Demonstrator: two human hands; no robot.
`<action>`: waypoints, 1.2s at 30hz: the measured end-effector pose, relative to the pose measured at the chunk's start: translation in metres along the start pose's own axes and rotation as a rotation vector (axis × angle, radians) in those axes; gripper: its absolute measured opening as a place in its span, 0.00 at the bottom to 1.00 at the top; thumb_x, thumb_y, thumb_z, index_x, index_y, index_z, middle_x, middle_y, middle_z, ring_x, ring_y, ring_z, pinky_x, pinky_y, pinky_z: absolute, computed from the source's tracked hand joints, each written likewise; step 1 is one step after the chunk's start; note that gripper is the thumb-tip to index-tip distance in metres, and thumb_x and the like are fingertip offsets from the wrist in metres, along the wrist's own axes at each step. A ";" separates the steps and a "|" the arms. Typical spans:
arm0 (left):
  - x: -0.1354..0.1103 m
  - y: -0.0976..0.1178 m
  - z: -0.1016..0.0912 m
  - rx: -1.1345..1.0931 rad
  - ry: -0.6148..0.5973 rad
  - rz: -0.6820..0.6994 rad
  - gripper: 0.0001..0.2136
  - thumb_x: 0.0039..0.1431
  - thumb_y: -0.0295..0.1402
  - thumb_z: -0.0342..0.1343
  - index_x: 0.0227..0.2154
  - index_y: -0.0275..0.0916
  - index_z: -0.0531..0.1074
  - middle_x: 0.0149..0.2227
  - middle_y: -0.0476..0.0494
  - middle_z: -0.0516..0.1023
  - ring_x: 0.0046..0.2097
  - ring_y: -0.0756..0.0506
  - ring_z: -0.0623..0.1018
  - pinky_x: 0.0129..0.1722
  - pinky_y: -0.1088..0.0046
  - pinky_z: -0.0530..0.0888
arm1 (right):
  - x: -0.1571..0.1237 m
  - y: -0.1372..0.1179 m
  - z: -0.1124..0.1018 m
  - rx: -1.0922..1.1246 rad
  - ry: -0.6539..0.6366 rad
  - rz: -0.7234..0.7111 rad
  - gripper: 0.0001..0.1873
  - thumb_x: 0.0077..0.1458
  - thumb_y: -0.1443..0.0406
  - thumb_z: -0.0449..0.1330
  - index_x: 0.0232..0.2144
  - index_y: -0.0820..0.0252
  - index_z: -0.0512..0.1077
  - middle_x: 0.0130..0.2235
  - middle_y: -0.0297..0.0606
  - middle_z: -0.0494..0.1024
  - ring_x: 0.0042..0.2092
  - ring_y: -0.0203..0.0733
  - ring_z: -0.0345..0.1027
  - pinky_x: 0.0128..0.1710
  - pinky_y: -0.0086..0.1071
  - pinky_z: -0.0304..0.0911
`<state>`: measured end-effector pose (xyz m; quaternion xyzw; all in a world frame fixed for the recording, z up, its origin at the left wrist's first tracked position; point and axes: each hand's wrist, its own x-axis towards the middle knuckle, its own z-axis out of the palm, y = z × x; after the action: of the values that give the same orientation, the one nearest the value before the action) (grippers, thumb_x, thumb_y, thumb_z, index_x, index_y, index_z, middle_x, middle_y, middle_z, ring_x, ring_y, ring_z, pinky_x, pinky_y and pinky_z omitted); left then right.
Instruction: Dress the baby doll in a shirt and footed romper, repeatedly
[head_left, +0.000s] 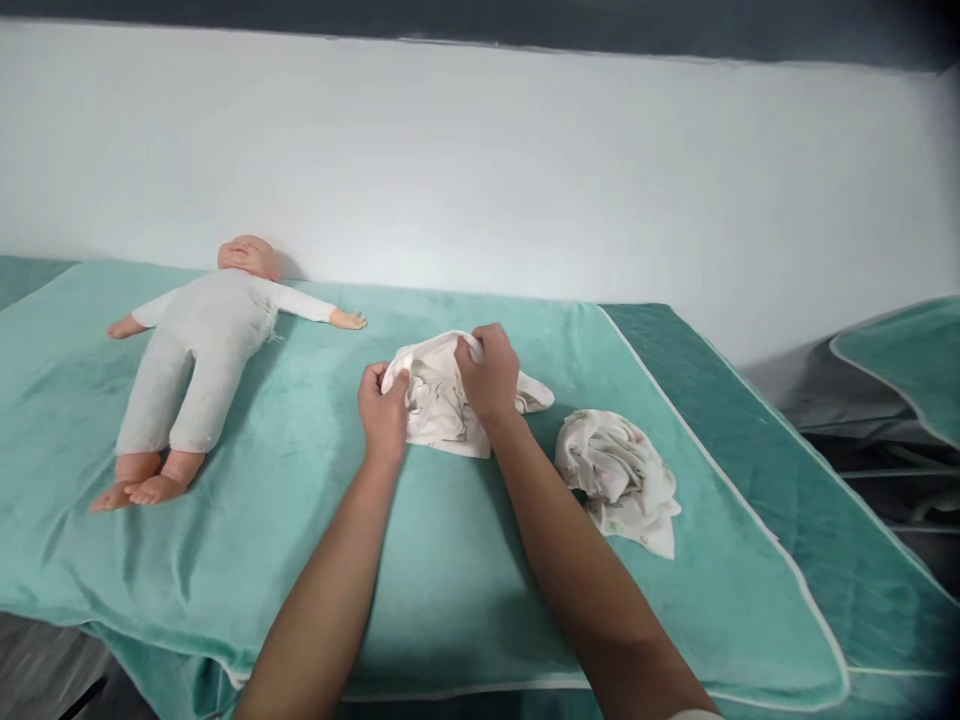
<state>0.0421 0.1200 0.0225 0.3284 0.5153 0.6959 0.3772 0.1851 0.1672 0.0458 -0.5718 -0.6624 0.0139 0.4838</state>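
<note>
A small crumpled cream garment (439, 400) lies in the middle of a teal blanket (285, 520). My left hand (383, 408) pinches its left edge with fingers closed. My right hand (489, 372) grips its upper edge in a fist, lifting the cloth slightly. A baby doll (199, 350) in a pale grey bodysuit lies on its back at the far left, arms spread, head toward the wall. A second crumpled white cloth with a faint print (619, 475) lies just right of my right forearm.
The blanket covers a table against a white wall (480, 170). A darker teal cover (750, 440) shows at the right edge. Another teal-covered surface (907, 355) stands further right across a gap.
</note>
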 end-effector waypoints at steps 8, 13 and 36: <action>-0.005 0.002 -0.007 0.253 0.124 0.338 0.07 0.51 0.22 0.55 0.31 0.41 0.67 0.34 0.51 0.69 0.38 0.50 0.70 0.38 0.75 0.66 | -0.023 0.035 -0.026 0.118 0.256 -0.098 0.10 0.48 0.71 0.55 0.28 0.53 0.57 0.37 0.37 0.71 0.43 0.45 0.65 0.47 0.41 0.62; -0.021 -0.001 -0.017 0.313 0.003 0.304 0.08 0.53 0.25 0.57 0.35 0.41 0.69 0.35 0.51 0.72 0.37 0.49 0.72 0.37 0.75 0.68 | -0.046 0.074 -0.040 -0.120 0.083 0.045 0.04 0.49 0.68 0.59 0.30 0.55 0.67 0.53 0.47 0.75 0.56 0.55 0.63 0.58 0.51 0.56; -0.040 0.162 -0.024 0.789 -0.229 0.711 0.08 0.61 0.28 0.51 0.41 0.44 0.72 0.41 0.47 0.81 0.41 0.45 0.78 0.41 0.68 0.72 | 0.001 -0.066 -0.159 0.038 -0.133 -0.232 0.05 0.59 0.68 0.55 0.37 0.55 0.71 0.33 0.34 0.71 0.33 0.40 0.65 0.39 0.37 0.62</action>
<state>0.0118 0.0440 0.1704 0.6729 0.5500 0.4942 0.0202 0.2404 0.0604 0.1684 -0.4799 -0.7543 0.0082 0.4481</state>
